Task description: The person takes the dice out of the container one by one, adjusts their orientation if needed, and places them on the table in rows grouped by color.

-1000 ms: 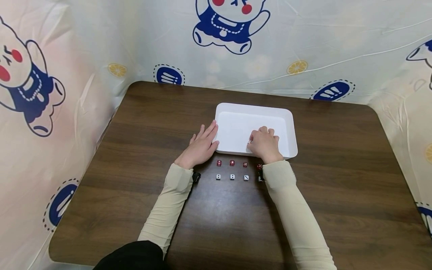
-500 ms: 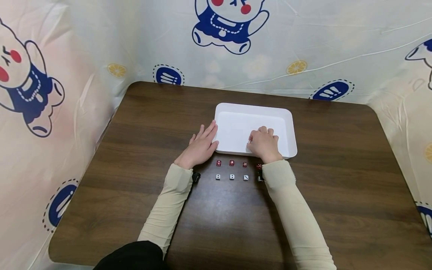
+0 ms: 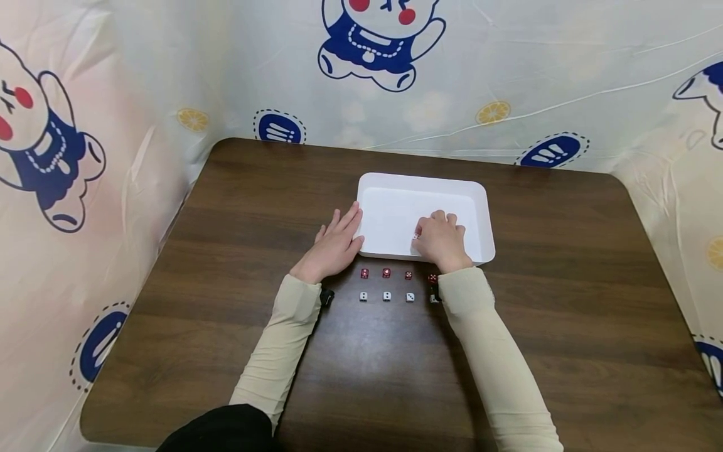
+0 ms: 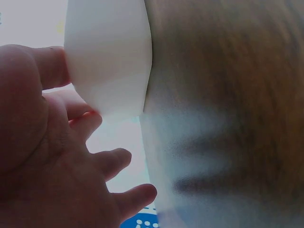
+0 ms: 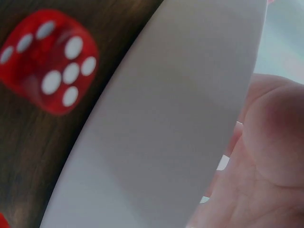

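Note:
Inside the white tray (image 3: 390, 220), low over its floor, my right hand (image 3: 443, 242) pinches a small white die (image 3: 416, 236) with curled fingers; most of the die is hidden. My left hand (image 3: 333, 247) rests against the tray's left side with fairly straight fingers. In the left wrist view, its thumb (image 4: 54, 66) touches the tray wall (image 4: 109, 57). Before the tray lie a row of red dice (image 3: 386, 273) and, nearer me, a row of white dice (image 3: 386, 296). The right wrist partly covers the rightmost ones. A red die (image 5: 50, 61) appears large in the right wrist view.
A brown wooden table (image 3: 248, 207) with rounded corners carries everything. Printed white curtains (image 3: 361, 113) hang close behind and at both sides. A black rounded shape (image 3: 220, 430) shows at the lower left, beside the left sleeve (image 3: 277, 345).

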`<state>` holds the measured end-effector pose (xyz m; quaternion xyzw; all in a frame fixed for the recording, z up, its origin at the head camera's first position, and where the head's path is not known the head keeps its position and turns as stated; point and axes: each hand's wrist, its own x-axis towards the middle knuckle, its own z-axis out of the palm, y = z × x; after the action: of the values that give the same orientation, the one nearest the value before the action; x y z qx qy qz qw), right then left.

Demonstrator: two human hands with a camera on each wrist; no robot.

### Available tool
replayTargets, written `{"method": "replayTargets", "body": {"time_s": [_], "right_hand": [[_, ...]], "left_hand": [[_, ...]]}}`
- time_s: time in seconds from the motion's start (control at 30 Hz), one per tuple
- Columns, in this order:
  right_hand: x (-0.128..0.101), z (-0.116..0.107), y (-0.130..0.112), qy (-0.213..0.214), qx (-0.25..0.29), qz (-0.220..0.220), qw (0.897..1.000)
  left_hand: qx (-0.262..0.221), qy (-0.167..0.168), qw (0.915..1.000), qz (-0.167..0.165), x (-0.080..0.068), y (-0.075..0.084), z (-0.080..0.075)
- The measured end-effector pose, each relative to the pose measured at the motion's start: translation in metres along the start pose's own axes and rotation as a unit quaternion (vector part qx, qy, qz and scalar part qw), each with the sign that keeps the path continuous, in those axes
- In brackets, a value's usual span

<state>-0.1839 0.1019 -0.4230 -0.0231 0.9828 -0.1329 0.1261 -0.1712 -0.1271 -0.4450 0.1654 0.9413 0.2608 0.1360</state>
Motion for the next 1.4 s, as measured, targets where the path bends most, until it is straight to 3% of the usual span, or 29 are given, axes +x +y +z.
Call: {"method": "replayTargets", "body": {"time_s": [1.4], "right_hand": [[-0.018, -0.022, 0.002, 0.018, 0.004, -0.035, 0.999]], "left_hand": [[-0.004, -0.003, 1.0000, -0.002, 0.000, 0.001, 0.000]]}}
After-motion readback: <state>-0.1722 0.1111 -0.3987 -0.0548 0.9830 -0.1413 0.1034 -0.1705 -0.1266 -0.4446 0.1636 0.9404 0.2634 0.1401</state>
